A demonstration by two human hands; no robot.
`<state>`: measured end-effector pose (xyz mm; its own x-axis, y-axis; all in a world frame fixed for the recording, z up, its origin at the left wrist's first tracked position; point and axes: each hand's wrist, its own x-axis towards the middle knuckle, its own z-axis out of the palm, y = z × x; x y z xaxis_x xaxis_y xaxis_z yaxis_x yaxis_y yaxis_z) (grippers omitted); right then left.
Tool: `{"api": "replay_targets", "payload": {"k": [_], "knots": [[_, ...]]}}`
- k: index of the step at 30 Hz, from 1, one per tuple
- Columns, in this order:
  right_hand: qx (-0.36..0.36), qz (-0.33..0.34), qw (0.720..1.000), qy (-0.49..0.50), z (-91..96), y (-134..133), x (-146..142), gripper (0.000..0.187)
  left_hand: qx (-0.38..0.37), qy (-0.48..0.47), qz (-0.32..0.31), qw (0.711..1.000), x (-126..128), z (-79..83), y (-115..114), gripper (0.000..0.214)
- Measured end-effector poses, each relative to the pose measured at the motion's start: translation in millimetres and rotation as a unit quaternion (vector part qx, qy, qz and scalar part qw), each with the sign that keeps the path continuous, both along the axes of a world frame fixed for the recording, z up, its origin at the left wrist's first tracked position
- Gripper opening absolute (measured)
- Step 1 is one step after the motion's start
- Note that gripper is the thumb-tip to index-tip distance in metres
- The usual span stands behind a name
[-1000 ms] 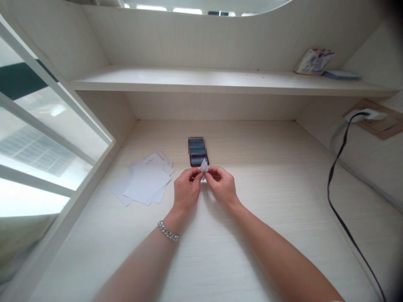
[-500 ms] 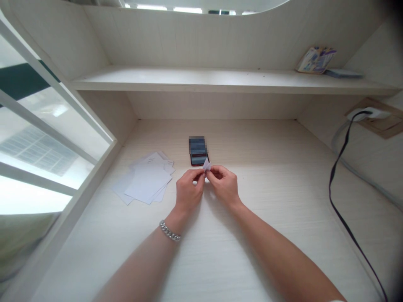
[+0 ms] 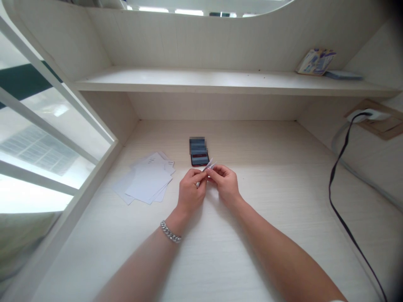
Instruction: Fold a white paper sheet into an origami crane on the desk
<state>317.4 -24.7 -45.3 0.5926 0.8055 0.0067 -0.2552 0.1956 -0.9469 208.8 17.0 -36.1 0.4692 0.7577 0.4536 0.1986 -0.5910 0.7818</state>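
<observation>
A small folded piece of white paper [image 3: 210, 165] is pinched between my two hands above the desk. My left hand [image 3: 192, 188] grips its lower left part, fingers closed. On the other side, my right hand [image 3: 226, 183] pinches the paper between thumb and fingers. Much of the paper is hidden by the fingertips, so its full shape cannot be made out. Just beyond the hands lies a phone [image 3: 199, 159], its screen partly blurred out. Left of my left hand, several loose white sheets [image 3: 147, 178] lie overlapped on the desk.
A shelf [image 3: 189, 79] runs above the desk's back, with a colourful packet [image 3: 316, 62] and a flat bluish item [image 3: 343, 75] at its right. A black cable [image 3: 334, 167] hangs from the wall socket [image 3: 374, 115] down the right side. A slatted white frame [image 3: 47, 130] borders the left.
The folded paper has turned and now points up and to the right between my fingers. My left hand has shifted slightly right. The phone and loose sheets stay in place.
</observation>
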Motion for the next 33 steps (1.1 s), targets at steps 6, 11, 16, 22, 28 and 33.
{"api": "replay_targets", "payload": {"k": [6,11,16,22,28,33], "knots": [[-0.006,0.000,1.000,0.000,-4.9,1.8,3.1,0.028,-0.014,-0.014,-0.004,1.000,-0.8,3.5,-2.7,0.019],[0.003,0.025,1.000,-0.011,-7.1,1.2,3.6,0.027,-0.043,-0.034,0.046,0.997,-2.0,5.3,1.3,0.018],[0.000,0.026,0.999,-0.045,-7.5,-0.2,4.5,0.024,-0.038,-0.040,0.032,0.998,-1.6,4.5,3.5,0.016],[-0.016,0.008,0.997,-0.078,-4.7,-1.1,2.9,0.027,0.000,-0.057,0.032,0.998,-2.0,3.0,4.3,0.012],[-0.022,0.006,0.994,-0.104,-3.7,-2.1,4.7,0.026,-0.027,-0.043,0.026,0.998,-3.0,4.1,2.7,0.014],[-0.031,0.010,0.990,-0.139,-3.0,-2.9,4.0,0.028,-0.090,-0.046,0.024,0.995,-2.5,3.5,3.2,0.019]]}}
